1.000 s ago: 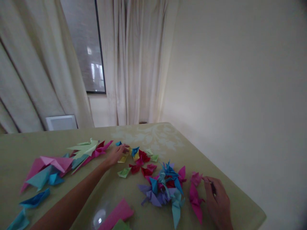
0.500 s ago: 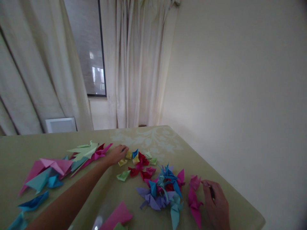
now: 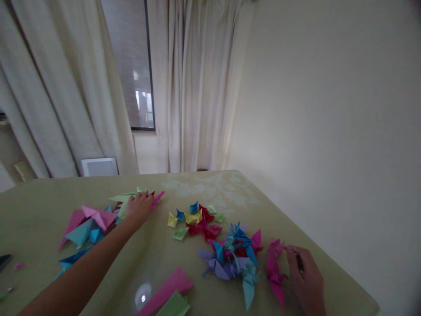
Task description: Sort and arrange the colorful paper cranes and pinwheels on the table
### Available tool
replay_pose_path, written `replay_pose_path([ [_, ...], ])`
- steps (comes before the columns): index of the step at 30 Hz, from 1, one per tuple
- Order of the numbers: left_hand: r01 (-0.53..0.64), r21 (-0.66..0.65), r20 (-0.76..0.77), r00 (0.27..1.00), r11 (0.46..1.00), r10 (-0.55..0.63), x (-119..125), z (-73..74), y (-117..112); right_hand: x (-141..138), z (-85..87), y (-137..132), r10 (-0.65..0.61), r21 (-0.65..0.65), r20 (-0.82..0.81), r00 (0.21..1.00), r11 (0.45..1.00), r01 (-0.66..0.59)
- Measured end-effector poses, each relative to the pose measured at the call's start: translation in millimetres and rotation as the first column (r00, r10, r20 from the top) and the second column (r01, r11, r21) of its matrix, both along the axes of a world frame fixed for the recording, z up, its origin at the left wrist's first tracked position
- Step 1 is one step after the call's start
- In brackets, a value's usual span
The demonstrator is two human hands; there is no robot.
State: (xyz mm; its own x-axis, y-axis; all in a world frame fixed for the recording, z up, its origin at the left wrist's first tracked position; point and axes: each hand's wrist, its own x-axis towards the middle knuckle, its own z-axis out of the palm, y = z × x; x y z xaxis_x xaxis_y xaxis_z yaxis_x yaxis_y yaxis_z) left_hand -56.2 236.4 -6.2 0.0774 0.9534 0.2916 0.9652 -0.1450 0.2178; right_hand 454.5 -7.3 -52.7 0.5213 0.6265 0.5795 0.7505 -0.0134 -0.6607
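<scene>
My left hand reaches over a pile of large folded paper pieces, its fingers bent down between a light green piece and a magenta piece. Its fingertips are hidden. At the right, my right hand is closed, with thumb and forefinger pinching the edge of a pink paper crane. Just below that lies a magenta paper crane. Small folded paper boats, among them a yellow one and a light green one, are grouped at the table's middle.
A cluster of paper cranes, including a purple one and a pale teal one, lies left of my right hand. Pink paper and green paper are near the front. A wall borders the table at right.
My left hand has moved left from the small boats to the pile of large pieces. Another small blue boat now stands beside the yellow ones. The view has swung slightly left; my right hand stays beside the pink crane.
</scene>
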Motion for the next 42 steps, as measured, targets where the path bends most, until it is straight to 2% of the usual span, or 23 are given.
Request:
replay_pose_path([
  [5, -0.083, -0.043, 0.078, 0.993, 0.996, 0.086, -9.3, 6.7, -14.0, -0.9, 1.1, -2.4, -0.001, 0.005, -0.008, 1.000, 1.000, 0.001],
  [10, -0.096, 0.036, 0.354, 0.932, 0.995, 0.077, -15.5, 18.7, -37.9, 2.0, 1.1, -3.2, -0.012, -0.015, -0.018, 1.000, 1.000, 0.011],
  [12, -0.108, 0.077, 0.498, 0.865, 0.991, 0.056, -20.7, 22.0, -50.5, 3.0, 0.5, -2.5, -0.019, -0.017, -0.029, 0.999, 1.000, 0.018],
  [15, -0.139, 0.122, 0.697, 0.717, 0.983, 0.015, -31.4, 21.6, -73.2, 5.2, -0.8, -1.8, -0.027, -0.032, -0.040, 0.999, 0.999, 0.026],
  [18, -0.171, 0.117, 0.815, 0.580, 0.978, 0.004, -41.7, 10.7, -97.1, 8.0, -1.4, -2.3, -0.046, -0.059, -0.054, 0.997, 0.997, 0.043],
  [20, -0.198, 0.107, 0.846, 0.534, 0.974, 0.016, -47.8, -1.4, -110.5, 9.2, -1.0, -2.7, -0.055, -0.076, -0.069, 0.996, 0.996, 0.049],
  [22, -0.194, 0.083, 0.827, 0.561, 0.977, 0.041, -55.2, -13.1, -120.8, 9.4, -0.1, -2.7, -0.062, -0.097, -0.086, 0.994, 0.994, 0.053],
  [24, -0.187, 0.039, 0.740, 0.665, 0.982, 0.098, -66.6, -19.9, -129.1, 8.9, 0.9, -2.4, -0.073, -0.121, -0.099, 0.992, 0.991, 0.061],
  [26, -0.227, 0.018, 0.550, 0.815, 0.974, 0.180, -83.2, -20.2, -137.1, 8.0, 1.9, -2.4, -0.083, -0.128, -0.090, 0.992, 0.989, 0.071],
  [28, -0.306, 0.029, 0.286, 0.915, 0.952, 0.285, -102.6, -16.8, -145.9, 6.3, 3.9, -3.3, -0.087, -0.111, -0.057, 0.995, 0.991, 0.080],
  [30, -0.353, -0.002, 0.041, 0.935, 0.936, 0.353, -119.8, -15.2, -155.1, 2.5, 8.1, -4.9, -0.102, -0.076, -0.011, 0.995, 0.992, 0.100],
  [32, -0.378, -0.100, -0.089, 0.925, 0.920, 0.370, -130.9, -18.6, -163.1, -5.4, 15.7, -5.6, -0.119, -0.025, 0.039, 0.992, 0.992, 0.120],
  [35, -0.360, -0.233, -0.082, 0.933, 0.903, 0.351, -136.2, -29.3, -169.5, -29.0, 34.1, -0.8, -0.096, 0.110, 0.151, 0.984, 0.991, 0.080],
  [37, -0.284, -0.275, 0.005, 0.955, 0.919, 0.297, -135.8, -33.3, -169.9, -54.9, 50.5, 7.1, -0.030, 0.233, 0.239, 0.970, 0.972, -0.027],
  [40, -0.110, -0.300, 0.194, 0.965, 0.948, 0.174, -132.9, -29.6, -169.1, -109.0, 79.0, 21.3, 0.179, 0.348, 0.363, 0.915, 0.884, -0.311],
  [42, -0.019, -0.305, 0.321, 0.939, 0.952, 0.122, -126.8, -23.3, -170.3, -152.3, 98.0, 29.4, 0.348, 0.331, 0.468, 0.812, 0.783, -0.527],
])
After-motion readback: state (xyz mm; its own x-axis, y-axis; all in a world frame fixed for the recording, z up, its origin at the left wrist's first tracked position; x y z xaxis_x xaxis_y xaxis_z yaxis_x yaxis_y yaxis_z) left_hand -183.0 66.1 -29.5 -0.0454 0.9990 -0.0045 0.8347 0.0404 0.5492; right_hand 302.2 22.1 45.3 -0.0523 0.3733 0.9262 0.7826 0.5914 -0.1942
